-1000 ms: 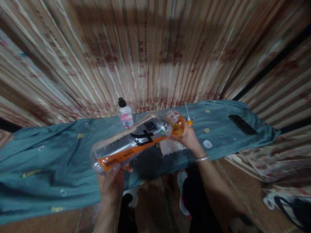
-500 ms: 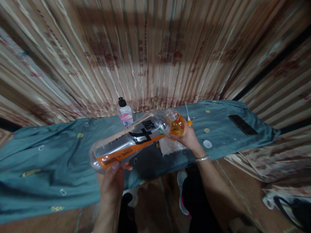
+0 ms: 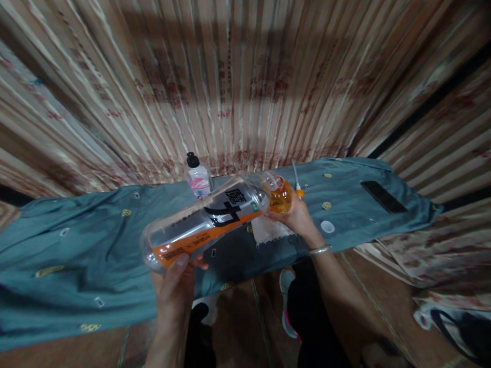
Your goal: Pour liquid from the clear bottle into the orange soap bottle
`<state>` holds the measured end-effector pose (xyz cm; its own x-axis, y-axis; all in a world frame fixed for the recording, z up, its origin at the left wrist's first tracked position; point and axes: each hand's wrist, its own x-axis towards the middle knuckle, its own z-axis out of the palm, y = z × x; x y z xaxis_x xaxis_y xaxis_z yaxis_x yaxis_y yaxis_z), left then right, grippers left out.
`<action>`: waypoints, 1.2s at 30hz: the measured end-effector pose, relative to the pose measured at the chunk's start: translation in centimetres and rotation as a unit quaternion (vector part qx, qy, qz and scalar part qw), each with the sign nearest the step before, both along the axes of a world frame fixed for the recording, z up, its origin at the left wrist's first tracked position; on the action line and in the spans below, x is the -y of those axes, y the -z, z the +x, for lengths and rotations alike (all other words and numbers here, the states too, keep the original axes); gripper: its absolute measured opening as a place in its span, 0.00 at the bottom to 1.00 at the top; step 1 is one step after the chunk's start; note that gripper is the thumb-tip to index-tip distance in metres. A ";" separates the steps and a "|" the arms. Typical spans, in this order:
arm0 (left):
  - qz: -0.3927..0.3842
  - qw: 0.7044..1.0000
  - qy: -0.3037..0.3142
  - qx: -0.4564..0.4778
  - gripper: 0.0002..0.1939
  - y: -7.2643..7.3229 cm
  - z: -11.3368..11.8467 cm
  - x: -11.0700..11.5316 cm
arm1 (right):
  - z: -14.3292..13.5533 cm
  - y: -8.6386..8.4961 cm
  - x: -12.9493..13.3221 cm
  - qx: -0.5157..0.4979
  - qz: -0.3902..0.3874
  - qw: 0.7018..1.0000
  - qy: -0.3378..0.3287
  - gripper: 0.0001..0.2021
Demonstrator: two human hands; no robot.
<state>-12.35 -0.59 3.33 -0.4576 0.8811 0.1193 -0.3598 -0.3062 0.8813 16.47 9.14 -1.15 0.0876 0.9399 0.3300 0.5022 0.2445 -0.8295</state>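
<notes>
My left hand (image 3: pixel 178 278) grips the base end of a large clear plastic bottle (image 3: pixel 203 225) with an orange and black label. The bottle is tilted, its neck pointing up and to the right. At that neck, my right hand (image 3: pixel 297 214) is wrapped round a small clear bottle (image 3: pixel 279 194) with amber liquid in it. The two mouths meet or nearly meet; the exact contact is hard to make out. Below the small bottle lies a pale cloth (image 3: pixel 270 231). Just beyond my right hand is an orange pump top (image 3: pixel 299 193) with a whitish tube.
A clear bottle with a black cap and pink label (image 3: pixel 199 181) stands behind the large bottle. On the teal-covered bench (image 3: pixel 95 240) lie a white round disc (image 3: pixel 327 227) and a black phone-like slab (image 3: pixel 383 197). A patterned curtain (image 3: pixel 238 92) hangs behind.
The large bottle has rolled slightly in my left hand, so its printed label has shifted. My right hand and the small bottle stay almost in place.
</notes>
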 end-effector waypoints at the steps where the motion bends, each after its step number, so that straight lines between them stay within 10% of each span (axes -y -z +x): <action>1: 0.005 1.000 0.005 -0.006 0.19 0.0 0.0 0.0 | 0.0 0.0 0.0 -0.001 -0.001 1.000 0.001 0.52; 36: -0.006 1.000 -0.026 -0.015 0.26 -0.7 -0.7 0.8 | -0.3 -0.1 0.3 0.026 0.011 1.000 0.001 0.51</action>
<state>-13.05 -1.34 4.06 -0.4985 0.8579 0.1244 -0.3166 -0.3137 0.8952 16.20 8.84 -1.02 0.0715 0.9324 0.3544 0.5447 0.2611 -0.7970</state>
